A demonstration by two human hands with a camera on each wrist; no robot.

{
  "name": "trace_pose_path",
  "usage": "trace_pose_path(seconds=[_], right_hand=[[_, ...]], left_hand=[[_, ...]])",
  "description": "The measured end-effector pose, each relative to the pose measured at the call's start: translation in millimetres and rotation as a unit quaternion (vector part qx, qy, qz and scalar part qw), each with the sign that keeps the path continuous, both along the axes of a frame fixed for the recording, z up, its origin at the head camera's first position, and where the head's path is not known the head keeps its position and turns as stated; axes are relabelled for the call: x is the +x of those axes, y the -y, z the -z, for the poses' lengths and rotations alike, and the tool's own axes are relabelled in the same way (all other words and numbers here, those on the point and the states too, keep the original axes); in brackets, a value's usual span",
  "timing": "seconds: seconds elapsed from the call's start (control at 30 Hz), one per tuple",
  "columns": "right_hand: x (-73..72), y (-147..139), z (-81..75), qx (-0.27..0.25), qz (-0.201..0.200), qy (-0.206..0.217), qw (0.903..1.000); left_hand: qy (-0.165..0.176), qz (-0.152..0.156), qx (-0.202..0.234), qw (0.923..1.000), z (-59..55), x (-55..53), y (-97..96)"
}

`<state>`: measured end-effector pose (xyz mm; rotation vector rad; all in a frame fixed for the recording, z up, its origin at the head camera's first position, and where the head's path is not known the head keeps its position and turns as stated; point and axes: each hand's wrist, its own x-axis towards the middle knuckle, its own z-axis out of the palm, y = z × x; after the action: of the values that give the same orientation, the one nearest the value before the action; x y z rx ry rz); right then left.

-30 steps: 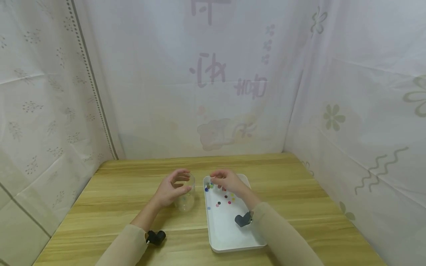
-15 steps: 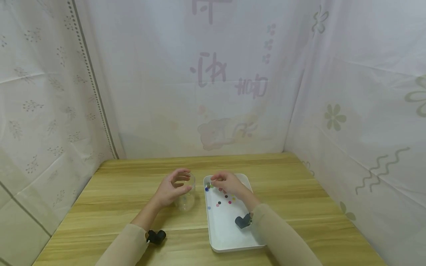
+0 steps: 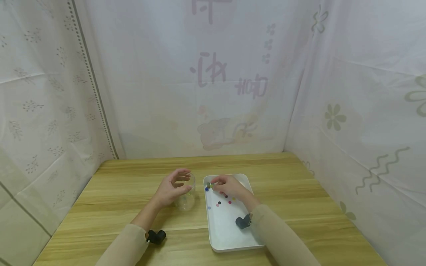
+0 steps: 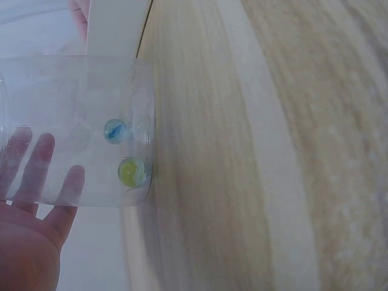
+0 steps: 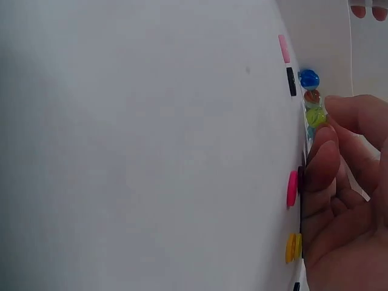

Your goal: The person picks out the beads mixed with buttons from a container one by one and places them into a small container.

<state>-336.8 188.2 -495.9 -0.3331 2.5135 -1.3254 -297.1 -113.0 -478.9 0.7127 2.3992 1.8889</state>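
My left hand [image 3: 169, 190] curls around a clear plastic jar [image 3: 185, 203] standing on the table. Low inside the jar, in the left wrist view, are a blue-swirled marble [image 4: 115, 131] and a yellow marble [image 4: 131, 173]. Over the far left corner of a white tray [image 3: 229, 232], the thumb and fingertips of my right hand [image 3: 229, 186] are at a yellow-green marble [image 5: 316, 117]. Whether they pinch it I cannot tell. Beside it in the tray lie a blue marble [image 5: 309, 79], a brownish marble [image 5: 312, 98] and a partly hidden light-blue one.
Flat round discs lie scattered in the tray, among them a pink one [image 5: 284, 48], a black one [image 5: 291, 82] and a magenta one [image 5: 292, 188]. The wooden table [image 3: 133, 173] ends at patterned white curtains [image 3: 159, 92] at back and sides.
My right hand has moved slightly down and closer to the yellow-green marble in the tray's corner. The left hand and the jar have stayed in place.
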Motion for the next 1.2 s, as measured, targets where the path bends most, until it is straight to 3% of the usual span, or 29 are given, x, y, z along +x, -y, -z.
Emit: trace_pose_path(seconds=[0.83, 1.2], right_hand=[[1.4, 5.4, 2.3, 0.038, -0.009, -0.016, 0.9991], [2.8, 5.0, -0.3, 0.028, -0.069, -0.016, 0.9971]], left_hand=[[0.005, 0.002, -0.004, 1.0000, -1.5, 0.6, -0.6], [0.001, 0.003, 0.003, 1.0000, -1.8, 0.0, -0.4]])
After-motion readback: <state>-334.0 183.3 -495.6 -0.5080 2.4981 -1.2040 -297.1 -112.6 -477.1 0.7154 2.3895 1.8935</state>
